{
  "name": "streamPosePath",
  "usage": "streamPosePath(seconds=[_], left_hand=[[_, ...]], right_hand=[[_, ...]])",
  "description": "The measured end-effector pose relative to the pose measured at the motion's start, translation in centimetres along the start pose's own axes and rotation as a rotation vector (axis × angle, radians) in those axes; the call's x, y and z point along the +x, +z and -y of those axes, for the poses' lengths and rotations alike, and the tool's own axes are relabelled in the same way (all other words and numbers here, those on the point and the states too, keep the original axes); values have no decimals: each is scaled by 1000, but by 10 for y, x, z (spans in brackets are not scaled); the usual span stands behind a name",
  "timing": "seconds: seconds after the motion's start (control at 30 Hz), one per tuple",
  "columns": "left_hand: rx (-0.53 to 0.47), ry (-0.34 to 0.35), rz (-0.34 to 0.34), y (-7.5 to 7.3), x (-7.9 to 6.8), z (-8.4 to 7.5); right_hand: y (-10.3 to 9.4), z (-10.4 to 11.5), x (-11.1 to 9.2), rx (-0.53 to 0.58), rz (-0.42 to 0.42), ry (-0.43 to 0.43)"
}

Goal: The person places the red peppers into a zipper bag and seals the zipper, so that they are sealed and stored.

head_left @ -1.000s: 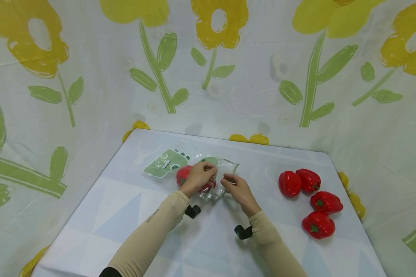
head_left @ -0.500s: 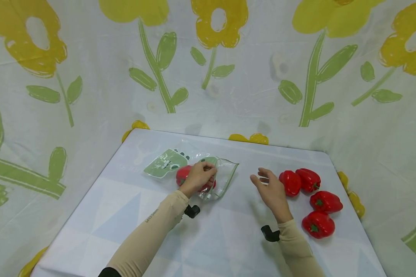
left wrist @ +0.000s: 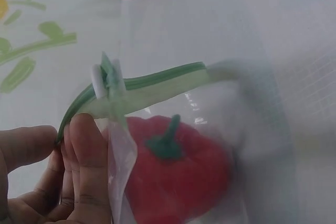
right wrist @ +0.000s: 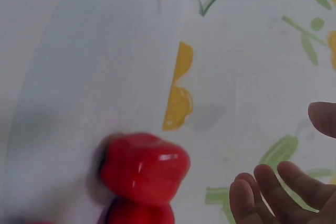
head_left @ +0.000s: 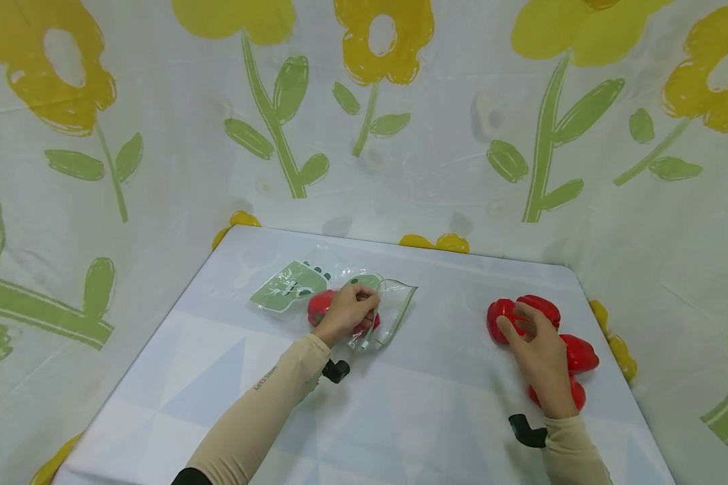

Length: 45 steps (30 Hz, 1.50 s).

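My left hand [head_left: 344,311] pinches the green-edged mouth of a clear zip bag [head_left: 397,303] between thumb and fingers. A white slider [left wrist: 98,81] sits on the bag's zip strip in the left wrist view. Inside the bag lies a red bell pepper [left wrist: 176,171] with a green stem. In the head view, red shows on both sides of the left hand, which partly hides it. My right hand [head_left: 542,357] hovers over a group of red bell peppers [head_left: 500,321] on the right, thumb and fingers spread apart, nothing between them.
Clear plastic with a green print [head_left: 291,286] lies at the table's back left. The other loose bell peppers [head_left: 582,353] are bunched near the right edge, partly covered by my right hand. A flowered curtain [head_left: 437,135] hangs behind the table [head_left: 218,417].
My right hand has left the bag's mouth and travelled right to the loose bell peppers. The left hand has kept its hold on the bag, which has barely shifted.
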<state>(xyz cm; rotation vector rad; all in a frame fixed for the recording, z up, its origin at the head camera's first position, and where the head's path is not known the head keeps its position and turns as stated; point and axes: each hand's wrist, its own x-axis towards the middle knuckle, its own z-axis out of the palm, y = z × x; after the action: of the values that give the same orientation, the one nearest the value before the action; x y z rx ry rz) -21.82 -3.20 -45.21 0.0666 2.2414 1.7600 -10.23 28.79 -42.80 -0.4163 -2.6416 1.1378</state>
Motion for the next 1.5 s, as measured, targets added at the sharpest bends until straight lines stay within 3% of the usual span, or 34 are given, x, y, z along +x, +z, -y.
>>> streamPosePath(seconds=[0.2, 0.5, 0.83, 1.1, 1.33, 1.5], left_hand=[[-4, -13, 6, 0, 0, 2], [-15, -5, 11, 1, 1, 2], [-9, -5, 5, 2, 0, 2], [-19, -9, 2, 1, 2, 4], [-10, 0, -9, 0, 1, 5], [8, 1, -12, 0, -1, 4]], right_hand=[[-17, -10, -6, -68, -36, 29], [-38, -29, -7, -90, -74, 185], [-67, -51, -4, -83, -40, 354], [-71, -75, -10, -103, -30, 475], [-71, -94, -14, -181, 69, 530], [-71, -107, -14, -139, 252, 533]])
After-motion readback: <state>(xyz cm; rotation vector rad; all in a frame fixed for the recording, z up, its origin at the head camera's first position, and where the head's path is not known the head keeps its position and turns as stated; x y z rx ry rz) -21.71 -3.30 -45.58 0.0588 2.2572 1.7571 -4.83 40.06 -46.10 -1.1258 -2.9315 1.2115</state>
